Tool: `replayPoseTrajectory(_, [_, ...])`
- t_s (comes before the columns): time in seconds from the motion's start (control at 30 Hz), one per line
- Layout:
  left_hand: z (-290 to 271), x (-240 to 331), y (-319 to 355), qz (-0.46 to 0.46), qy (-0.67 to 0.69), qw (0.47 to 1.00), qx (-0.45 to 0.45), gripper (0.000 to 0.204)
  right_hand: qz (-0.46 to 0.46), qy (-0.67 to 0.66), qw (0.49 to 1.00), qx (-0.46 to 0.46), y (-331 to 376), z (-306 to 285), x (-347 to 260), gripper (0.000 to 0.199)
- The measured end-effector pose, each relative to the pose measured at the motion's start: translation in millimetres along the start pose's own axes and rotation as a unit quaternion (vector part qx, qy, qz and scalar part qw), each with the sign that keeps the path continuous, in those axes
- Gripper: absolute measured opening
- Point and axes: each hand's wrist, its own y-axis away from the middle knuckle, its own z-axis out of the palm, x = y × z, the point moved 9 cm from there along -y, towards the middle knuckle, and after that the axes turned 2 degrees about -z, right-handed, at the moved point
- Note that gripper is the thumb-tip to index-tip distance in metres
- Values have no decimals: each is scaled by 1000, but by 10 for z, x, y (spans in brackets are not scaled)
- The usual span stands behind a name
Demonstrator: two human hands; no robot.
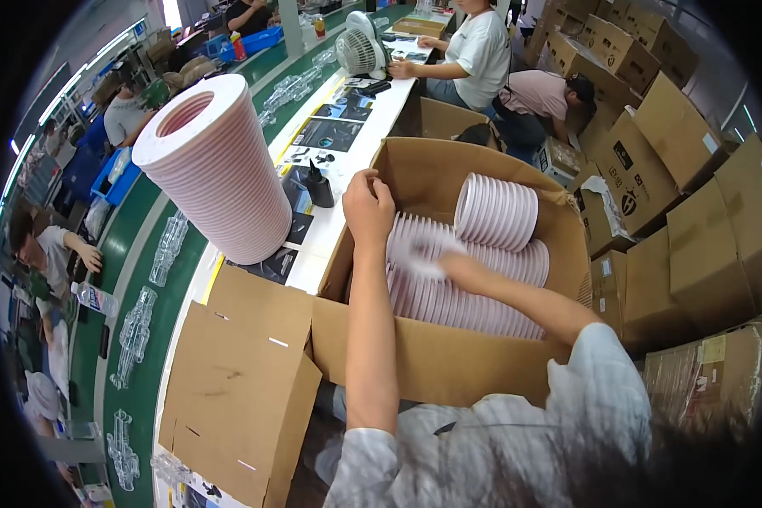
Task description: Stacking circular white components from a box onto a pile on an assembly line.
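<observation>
An open cardboard box (449, 351) stands in front of me, with stacks of white ridged rings (483, 275) lying on their sides in it. One shorter ring stack (497, 212) rests on top of the others. My left hand (368, 210) is closed at the box's left rim, its fingers bent over the edge. Inside the box, my right hand (467, 273) is closed on a white ring (427, 252); both are smeared by motion. On the table to the left, a tall stack of pinkish-white rings (220, 178) stands upright, with a hollow middle.
A black bottle (319, 186) and dark printed sheets lie on the white table (320, 245). Clear plastic parts (134, 334) sit on the green conveyor (148, 381). A fan (360, 46) and a seated person (480, 51) are farther off. Cartons (643, 178) are piled right.
</observation>
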Motion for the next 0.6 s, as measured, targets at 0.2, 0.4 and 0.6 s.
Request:
replayPoseTrajectory(0.2, [-14,31,36,9,-24,1000,10,23,-47,176,983,-15,-495,-49,39,18])
replayPoseTrajectory(0.4, [-122,7,65,-34,4,999,40,34,-31,75,981,177,-798,-519,192,13])
replayPoseTrajectory(0.6, [-13,149,-4,39,-21,998,43,31,-5,247,965,-91,-742,-106,496,19])
